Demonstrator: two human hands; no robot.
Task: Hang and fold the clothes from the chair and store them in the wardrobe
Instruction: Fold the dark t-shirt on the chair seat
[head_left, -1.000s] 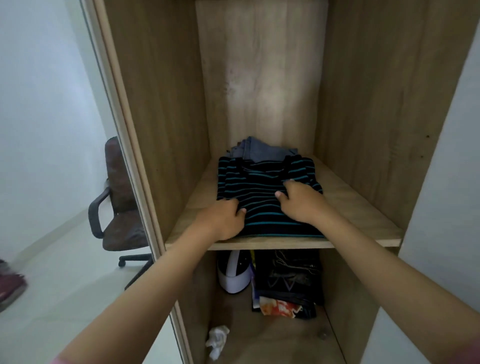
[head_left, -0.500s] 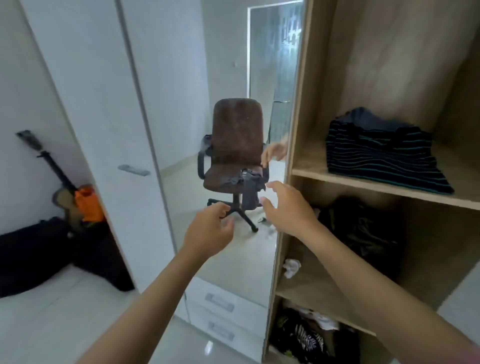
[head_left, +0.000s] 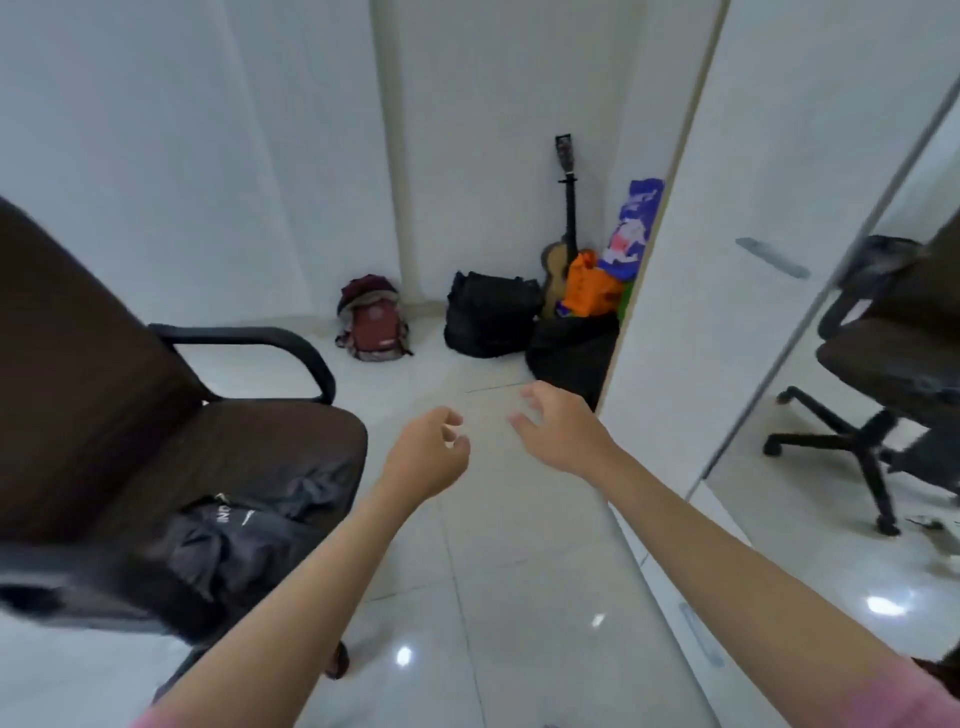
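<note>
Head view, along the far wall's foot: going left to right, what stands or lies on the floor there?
Maroon backpack → black bag → guitar leaning upright in the corner → orange bag → blue printed bag, partly hidden by the white wardrobe door.

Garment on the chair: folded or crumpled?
Crumpled: the dark garment lies bunched in uneven wrinkles on the chair seat.
</note>
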